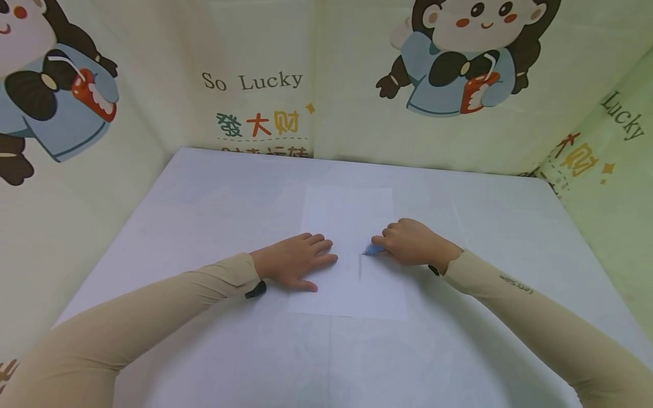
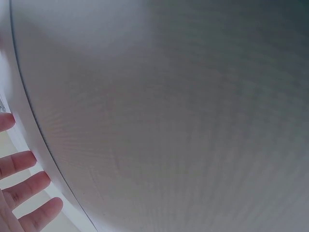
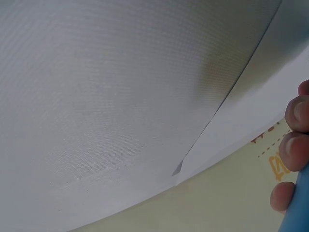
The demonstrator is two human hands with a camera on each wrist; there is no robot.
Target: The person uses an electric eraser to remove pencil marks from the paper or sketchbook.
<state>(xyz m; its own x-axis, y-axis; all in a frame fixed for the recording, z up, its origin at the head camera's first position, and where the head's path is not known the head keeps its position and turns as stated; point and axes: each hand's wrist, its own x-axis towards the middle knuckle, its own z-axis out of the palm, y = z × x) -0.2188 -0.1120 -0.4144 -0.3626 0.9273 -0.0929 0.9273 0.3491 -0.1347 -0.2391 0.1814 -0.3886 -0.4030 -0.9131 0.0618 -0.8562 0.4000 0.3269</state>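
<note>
A white sheet of paper (image 1: pixel 347 218) lies on the white-covered table. Fingers spread, my left hand (image 1: pixel 298 260) rests on the left side of the sheet. My right hand (image 1: pixel 415 242) grips a blue marker (image 1: pixel 376 249) at the sheet's right side, its narrow tip pointing left at the paper. Just below the tip runs a short, faint grey-blue line (image 1: pixel 360 267). In the right wrist view, fingertips (image 3: pixel 293 150) wrap the thick blue barrel (image 3: pixel 295 208). The left wrist view catches only straight fingers (image 2: pixel 29 188) at its edge.
The white table covering (image 1: pixel 229 351) spreads around the sheet, with a crease toward the front. Behind it and along both sides hangs a cream curtain (image 1: pixel 347 85) printed with cartoon figures and lettering. Dark wrist straps (image 1: pixel 256 289) show at the cuffs.
</note>
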